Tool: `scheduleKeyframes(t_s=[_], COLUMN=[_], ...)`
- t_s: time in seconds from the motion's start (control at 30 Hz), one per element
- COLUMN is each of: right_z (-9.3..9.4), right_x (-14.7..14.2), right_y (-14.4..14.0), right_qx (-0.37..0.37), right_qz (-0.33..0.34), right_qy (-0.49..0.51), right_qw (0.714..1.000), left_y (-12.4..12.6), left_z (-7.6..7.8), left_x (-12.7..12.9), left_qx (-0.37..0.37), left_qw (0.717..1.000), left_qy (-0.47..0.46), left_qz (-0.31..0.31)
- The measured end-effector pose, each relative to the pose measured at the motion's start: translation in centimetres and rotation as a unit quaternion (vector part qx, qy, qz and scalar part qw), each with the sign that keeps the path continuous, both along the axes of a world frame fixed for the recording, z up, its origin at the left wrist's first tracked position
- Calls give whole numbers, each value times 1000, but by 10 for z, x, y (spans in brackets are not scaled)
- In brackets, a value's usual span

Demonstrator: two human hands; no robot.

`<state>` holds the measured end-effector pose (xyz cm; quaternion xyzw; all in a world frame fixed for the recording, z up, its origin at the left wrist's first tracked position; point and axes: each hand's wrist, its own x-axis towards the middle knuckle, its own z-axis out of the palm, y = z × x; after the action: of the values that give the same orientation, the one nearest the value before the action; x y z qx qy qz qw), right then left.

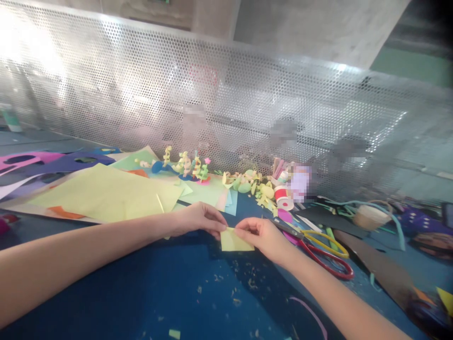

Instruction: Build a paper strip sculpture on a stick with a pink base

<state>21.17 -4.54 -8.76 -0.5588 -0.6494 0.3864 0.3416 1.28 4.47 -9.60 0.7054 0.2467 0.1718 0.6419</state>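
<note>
Yellow paper (236,242), rectangular | both hands (200,218) (264,236) pinching its upper edge | surface seemingly smooth, blurred

Right across the back runs a silvery perforated screen (141,80), light bouncing off its left end! In front, little curly paper models (186,163), one topped by a pink star (207,161), and next along, a heap of pale cut-outs (267,191). Then a red-and-white spool (284,197), on its side! Over right, scissors (300,234), one loop yellow, the other red, on the blue bench (159,283). Far left, a pink sheet (42,160); down front, a curved purple strip (313,314)!
</note>
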Motion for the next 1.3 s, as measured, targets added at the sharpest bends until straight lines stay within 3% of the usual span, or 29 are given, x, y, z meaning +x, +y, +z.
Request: scheduleKeyframes(t_s=[0.2, 0.43, 0.63, 0.93, 1.3], right_z=[-2, 3, -1, 3, 5], right_x=[1, -2, -2, -3, -7], right_y=[1, -2, 0, -3, -4], right_qx=[26, 2, 7, 28, 28], right_qz=[3, 13, 9, 22, 28], right_qy=[-9, -38, 4, -19, -28], right_qw=[1000, 999, 1000, 999, 999], left_y=[0, -4, -3, 3, 3], left_z=[1, 0, 2, 7, -1], left_x=[0, 0, 0, -4, -1], left_qx=[4, 32, 3, -70, -2], left_qw=[1000, 999, 1000, 997, 1000], left_qy=[-1, -9, -14, -14, -7], left_qz=[10, 24, 13, -41, -27])
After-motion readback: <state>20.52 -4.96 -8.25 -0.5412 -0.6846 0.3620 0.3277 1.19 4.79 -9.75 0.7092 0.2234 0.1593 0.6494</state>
